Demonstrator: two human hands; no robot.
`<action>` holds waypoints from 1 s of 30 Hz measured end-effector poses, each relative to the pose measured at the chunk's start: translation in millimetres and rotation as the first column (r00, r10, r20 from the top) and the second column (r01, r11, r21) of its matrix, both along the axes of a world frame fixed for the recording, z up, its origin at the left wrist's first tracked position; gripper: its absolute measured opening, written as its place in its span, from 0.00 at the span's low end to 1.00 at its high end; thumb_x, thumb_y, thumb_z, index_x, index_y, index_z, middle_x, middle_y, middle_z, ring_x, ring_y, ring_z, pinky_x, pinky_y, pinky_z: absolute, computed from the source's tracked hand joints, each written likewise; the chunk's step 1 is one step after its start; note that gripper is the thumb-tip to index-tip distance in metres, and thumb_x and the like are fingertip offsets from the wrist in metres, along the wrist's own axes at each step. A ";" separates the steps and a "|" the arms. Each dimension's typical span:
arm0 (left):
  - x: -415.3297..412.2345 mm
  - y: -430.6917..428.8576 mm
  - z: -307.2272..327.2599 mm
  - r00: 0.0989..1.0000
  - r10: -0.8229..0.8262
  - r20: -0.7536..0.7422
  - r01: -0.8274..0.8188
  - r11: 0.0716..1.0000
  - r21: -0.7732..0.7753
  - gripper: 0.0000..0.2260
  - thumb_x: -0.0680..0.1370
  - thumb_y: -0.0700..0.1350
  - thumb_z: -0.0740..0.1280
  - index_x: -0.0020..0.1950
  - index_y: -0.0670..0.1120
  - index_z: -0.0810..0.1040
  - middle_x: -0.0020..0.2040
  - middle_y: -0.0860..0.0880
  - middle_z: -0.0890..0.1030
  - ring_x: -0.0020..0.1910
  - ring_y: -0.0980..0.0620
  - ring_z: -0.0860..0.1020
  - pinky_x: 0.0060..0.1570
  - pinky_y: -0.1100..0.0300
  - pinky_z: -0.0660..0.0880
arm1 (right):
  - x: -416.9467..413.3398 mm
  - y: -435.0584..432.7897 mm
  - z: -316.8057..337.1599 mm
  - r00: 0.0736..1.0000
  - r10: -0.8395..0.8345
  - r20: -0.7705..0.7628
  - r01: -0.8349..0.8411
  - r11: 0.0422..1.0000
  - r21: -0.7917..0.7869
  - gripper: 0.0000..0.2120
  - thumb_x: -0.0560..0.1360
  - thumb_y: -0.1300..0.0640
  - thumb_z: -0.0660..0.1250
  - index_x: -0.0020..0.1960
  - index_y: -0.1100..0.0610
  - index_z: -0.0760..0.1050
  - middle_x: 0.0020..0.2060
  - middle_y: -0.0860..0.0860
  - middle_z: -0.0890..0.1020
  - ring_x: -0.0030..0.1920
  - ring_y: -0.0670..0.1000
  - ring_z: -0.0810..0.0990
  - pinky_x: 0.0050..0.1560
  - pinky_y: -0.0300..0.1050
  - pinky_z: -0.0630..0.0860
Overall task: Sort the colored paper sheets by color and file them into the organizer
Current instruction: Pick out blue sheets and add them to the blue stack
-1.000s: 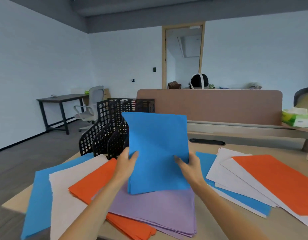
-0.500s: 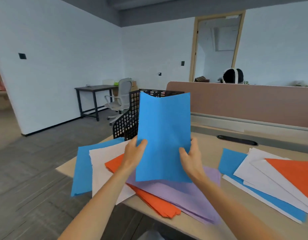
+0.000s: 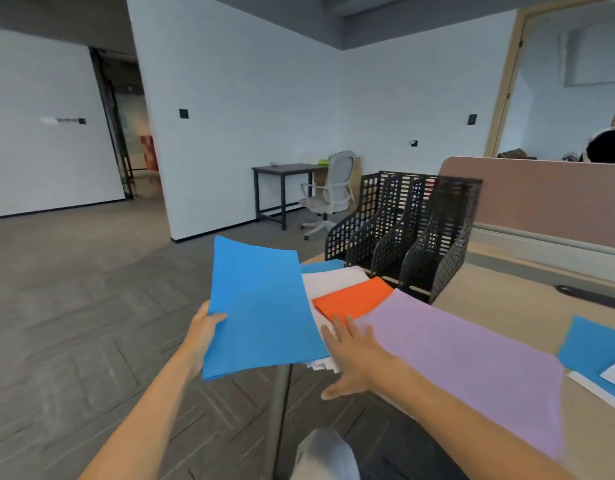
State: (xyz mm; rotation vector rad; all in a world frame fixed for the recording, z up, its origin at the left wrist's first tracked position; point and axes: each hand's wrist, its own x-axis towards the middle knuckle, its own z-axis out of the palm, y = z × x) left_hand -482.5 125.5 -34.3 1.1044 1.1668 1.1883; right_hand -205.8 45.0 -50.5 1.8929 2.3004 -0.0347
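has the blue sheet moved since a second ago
Yes. The blue sheet, earlier in front of the organizer, is now left of it, held by the left hand only.

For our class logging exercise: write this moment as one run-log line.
left hand: holds blue sheet | right hand: open, beside purple sheet | organizer: blue sheet not yet filed

Head view, looking down-left, close over desk
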 end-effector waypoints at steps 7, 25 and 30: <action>-44.1 -7.9 -4.6 0.999 0.034 0.002 -0.034 0.999 -0.026 0.14 0.81 0.43 0.61 0.65 0.55 0.72 0.58 0.48 0.82 0.54 0.42 0.82 0.52 0.38 0.79 | -11.6 1.2 6.2 0.988 0.123 -0.089 -0.071 0.892 0.447 0.11 0.76 0.51 0.64 0.54 0.56 0.72 0.50 0.53 0.79 0.46 0.57 0.80 0.38 0.48 0.72; 84.6 66.8 15.9 0.934 -0.176 -0.310 0.166 0.984 -0.057 0.09 0.81 0.36 0.53 0.56 0.44 0.71 0.49 0.45 0.79 0.42 0.48 0.78 0.39 0.56 0.75 | 13.4 13.0 60.5 0.723 -0.153 -0.674 0.539 0.735 0.411 0.15 0.83 0.51 0.53 0.62 0.57 0.72 0.49 0.54 0.80 0.42 0.49 0.73 0.43 0.42 0.68; 110.5 96.1 1.3 0.897 -0.234 -0.376 0.210 0.972 -0.105 0.13 0.78 0.36 0.55 0.60 0.40 0.72 0.55 0.40 0.80 0.45 0.45 0.80 0.40 0.55 0.76 | 9.9 13.2 50.1 0.787 -0.100 -0.609 0.445 0.776 0.448 0.14 0.82 0.50 0.55 0.61 0.57 0.72 0.47 0.56 0.81 0.44 0.56 0.79 0.45 0.50 0.75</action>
